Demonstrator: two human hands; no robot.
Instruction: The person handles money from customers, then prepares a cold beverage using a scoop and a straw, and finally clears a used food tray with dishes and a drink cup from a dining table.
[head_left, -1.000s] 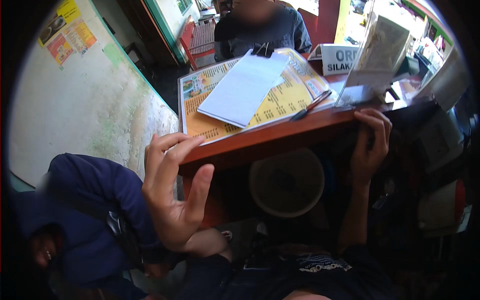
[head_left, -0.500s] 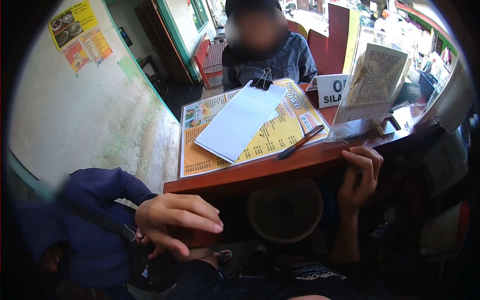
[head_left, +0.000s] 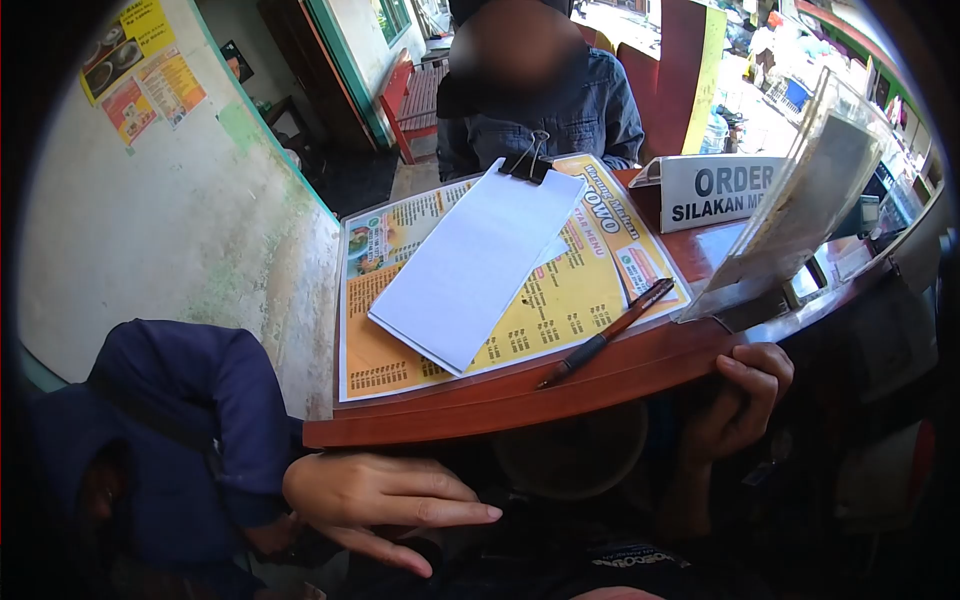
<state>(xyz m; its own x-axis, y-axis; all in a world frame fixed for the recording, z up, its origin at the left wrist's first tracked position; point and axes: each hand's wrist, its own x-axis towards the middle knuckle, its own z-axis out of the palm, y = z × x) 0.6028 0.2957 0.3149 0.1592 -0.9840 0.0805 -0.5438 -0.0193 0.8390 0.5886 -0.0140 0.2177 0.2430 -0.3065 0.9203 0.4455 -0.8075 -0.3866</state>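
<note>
My left hand (head_left: 385, 502) hangs just below the counter's front edge at the lower left, fingers spread and holding nothing. On the right, my right hand (head_left: 745, 400) rests its bent fingers at the counter's front edge, below the clear stand; nothing shows in it. White paper sheets (head_left: 480, 260) under a black binder clip (head_left: 525, 168) lie slantwise on a yellow laminated menu (head_left: 380, 375). A dark pen (head_left: 605, 335) lies across the menu's lower right edge and the wood of the counter (head_left: 470, 410).
An "ORDER" sign (head_left: 715, 193) and a clear stand (head_left: 790, 210) are on the counter's right. A person in a denim shirt (head_left: 590, 115) faces me across it. Another person in dark blue (head_left: 205, 400) is at the left. Below the counter is a round bin (head_left: 570, 460).
The view has shifted, so the counter appears larger and lower. My left hand appears lower, its fingers straighter. My right hand appears further right and lower, still at the edge.
</note>
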